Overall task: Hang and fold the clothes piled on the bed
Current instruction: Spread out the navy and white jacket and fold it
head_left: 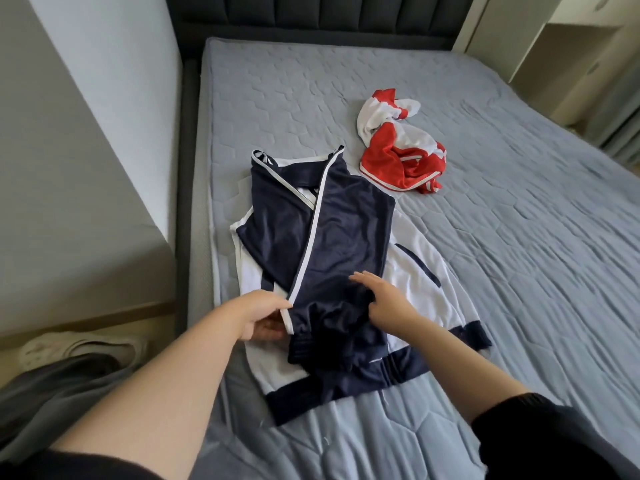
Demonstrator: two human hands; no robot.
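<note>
- Head view: step in hand is folding the jacket (415, 271), which lies flat near the bed's left edge, hem toward the person.
- Both navy sleeves are crossed over the jacket body; the upper sleeve (332, 237) runs diagonally from collar to hem.
- Right hand (381, 301): fingers (360, 278) mostly straight, laid on the lower part of this sleeve, pressing it down. Whether the thumb hooks any cloth cannot be told.
- Left hand (258, 315): curled, pinching the cuff end of the sleeve at its white stripe.
- Next move, as judged: align the cuff inside the hem line, smooth the bunched cloth under the right hand, then fold the body over.
- Red top (391, 157) lies crumpled farther up the bed, apart from the jacket, not yet folded.
- Bed (519, 237): blue-grey quilted cover, dark padded headboard (311, 15).
- Room: pale wall (86, 133) on the left, slipper (79, 348) on the floor beside the bed, light cabinet (571, 46) on the right.
</note>
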